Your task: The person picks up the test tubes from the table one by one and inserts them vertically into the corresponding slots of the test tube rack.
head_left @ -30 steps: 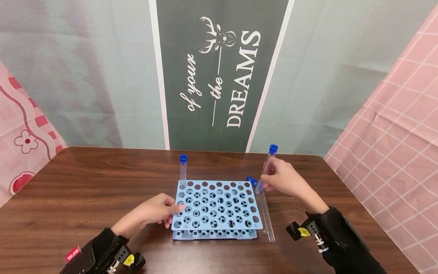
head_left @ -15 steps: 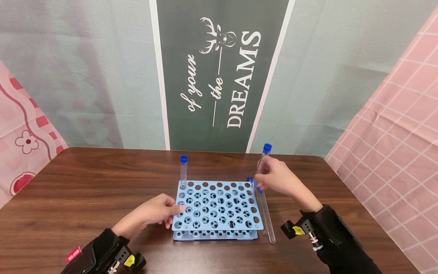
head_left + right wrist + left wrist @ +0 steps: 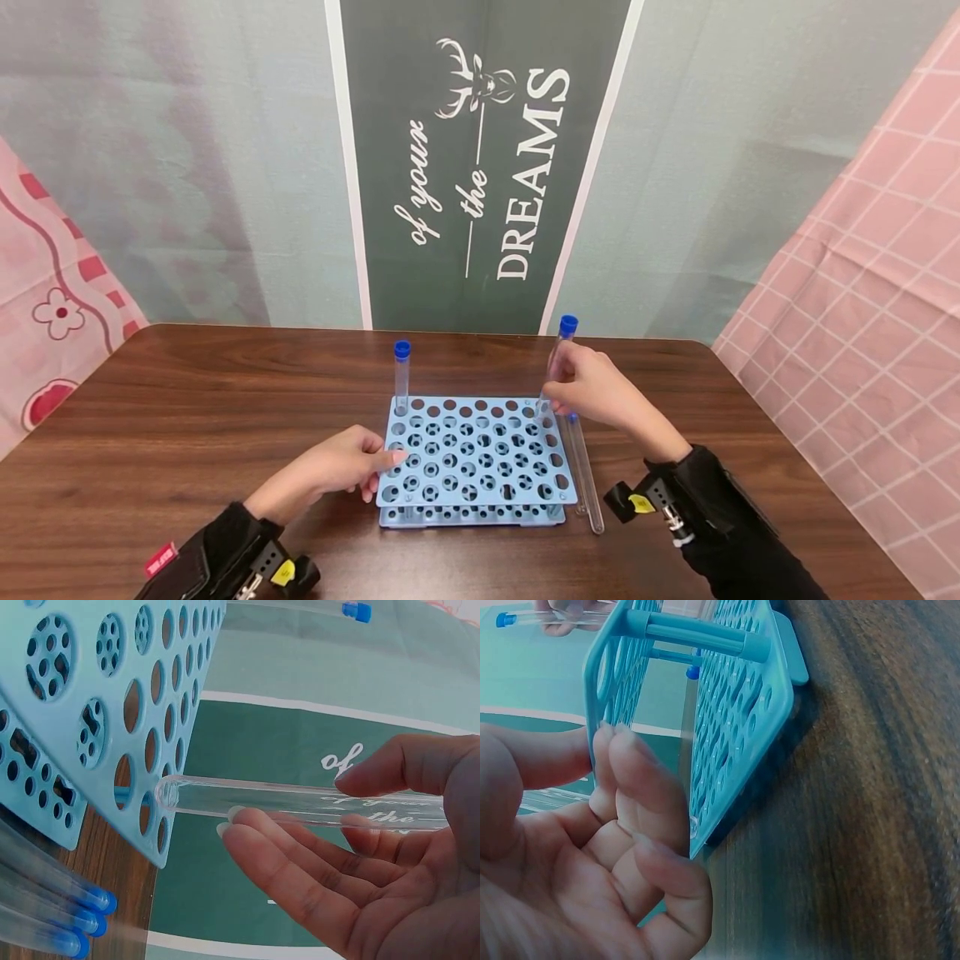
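My left hand [image 3: 348, 460] pinches the left edge of a light blue test tube rack [image 3: 480, 504], its thumb on the upper plate. In the left wrist view, other fingers [image 3: 649, 780] curl beneath that plate. My right hand [image 3: 600, 385] holds a clear test tube [image 3: 225, 796] with a blue cap [image 3: 568, 325] between thumb and fingers. The tube leans, cap end up, above the rack's back right corner. Its rounded bottom is close to a corner hole in the right wrist view; whether it touches the plate I cannot tell.
Another blue-capped tube [image 3: 402, 379] stands upright in the rack's back left corner hole. Several capped tubes [image 3: 588, 483] lie on the wooden table [image 3: 225, 392] along the rack's right side, partly hidden by my right hand. A printed curtain [image 3: 480, 250] hangs behind.
My right hand has moved left with its test tube, from over the lying tubes to the rack's back right corner. My left hand and the rack have stayed put.
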Motion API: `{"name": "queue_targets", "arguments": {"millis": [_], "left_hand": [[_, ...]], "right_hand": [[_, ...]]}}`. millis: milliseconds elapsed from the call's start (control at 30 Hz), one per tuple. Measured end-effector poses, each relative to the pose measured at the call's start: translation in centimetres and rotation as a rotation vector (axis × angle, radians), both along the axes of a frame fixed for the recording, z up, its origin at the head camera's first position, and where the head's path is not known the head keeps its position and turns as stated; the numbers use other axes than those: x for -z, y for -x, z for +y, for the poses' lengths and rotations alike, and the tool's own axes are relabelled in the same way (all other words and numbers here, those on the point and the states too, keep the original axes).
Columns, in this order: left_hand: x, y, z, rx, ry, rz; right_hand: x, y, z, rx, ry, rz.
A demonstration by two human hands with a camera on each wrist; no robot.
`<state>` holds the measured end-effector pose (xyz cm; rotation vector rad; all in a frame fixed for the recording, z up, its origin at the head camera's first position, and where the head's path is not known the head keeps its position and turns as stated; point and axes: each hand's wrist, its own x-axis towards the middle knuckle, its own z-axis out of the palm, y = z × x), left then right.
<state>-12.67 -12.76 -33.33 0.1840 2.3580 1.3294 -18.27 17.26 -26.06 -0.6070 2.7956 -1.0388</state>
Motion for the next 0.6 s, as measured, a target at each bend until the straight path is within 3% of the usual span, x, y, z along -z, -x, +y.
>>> {"name": "queue_targets", "arguments": {"millis": [600], "left_hand": [[0.0, -0.1, 0.0, 0.0, 0.0, 0.013]], "right_hand": [[-0.5, -0.2, -1.8, -0.057, -0.018, 0.024]]}}
